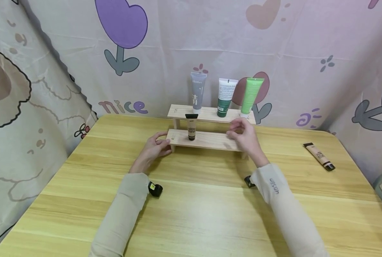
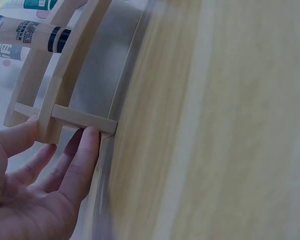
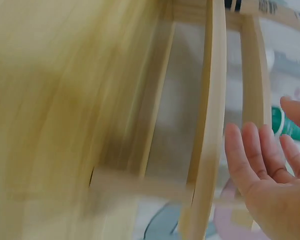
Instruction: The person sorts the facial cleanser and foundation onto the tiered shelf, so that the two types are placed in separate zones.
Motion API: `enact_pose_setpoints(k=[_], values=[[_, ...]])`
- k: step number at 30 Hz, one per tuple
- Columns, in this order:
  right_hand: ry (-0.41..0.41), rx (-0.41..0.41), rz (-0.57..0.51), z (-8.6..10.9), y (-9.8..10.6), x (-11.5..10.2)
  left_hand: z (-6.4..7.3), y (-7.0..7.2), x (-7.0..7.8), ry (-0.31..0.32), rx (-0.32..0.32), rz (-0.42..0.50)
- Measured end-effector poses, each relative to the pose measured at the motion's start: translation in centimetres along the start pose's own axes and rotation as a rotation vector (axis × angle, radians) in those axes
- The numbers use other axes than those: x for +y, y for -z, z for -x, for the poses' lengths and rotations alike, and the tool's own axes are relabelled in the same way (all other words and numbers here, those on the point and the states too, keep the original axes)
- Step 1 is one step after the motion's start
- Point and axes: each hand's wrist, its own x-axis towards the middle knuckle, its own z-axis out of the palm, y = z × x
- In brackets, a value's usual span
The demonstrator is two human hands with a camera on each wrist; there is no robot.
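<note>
A two-tier wooden rack (image 1: pixel 207 140) stands near the table's back edge. My left hand (image 1: pixel 152 147) grips the lower tier's left end; in the left wrist view its thumb is at the board and its fingers reach the leg (image 2: pixel 85 119). Over that tier's right end is my right hand (image 1: pixel 246 137), fingers loosely bent and holding nothing. A beige tube (image 1: pixel 192 126) with a black cap stands cap down on the lower tier. On the upper tier stand a grey-blue tube (image 1: pixel 198 91), a white-and-green tube (image 1: pixel 226 96) and a light green tube (image 1: pixel 251 93).
Another beige tube (image 1: pixel 319 156) with a black cap lies on the right side of the wooden table (image 1: pixel 194 217). A printed curtain (image 1: pixel 178 43) hangs behind the rack. Black wrist cameras (image 1: pixel 155 189) are worn at both sleeves.
</note>
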Motion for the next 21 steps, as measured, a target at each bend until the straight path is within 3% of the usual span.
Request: enact_pose_setpoints(k=[12, 21], values=[[-0.061, 0.046, 0.111, 1.3, 7.0, 1.5, 0.1, -0.1, 0.2, 0.004, -0.006, -0.002], [-0.136, 0.084, 0.05, 1.9, 12.2, 3.5, 0.2, 0.0, 0.2, 0.008, -0.002, -0.01]])
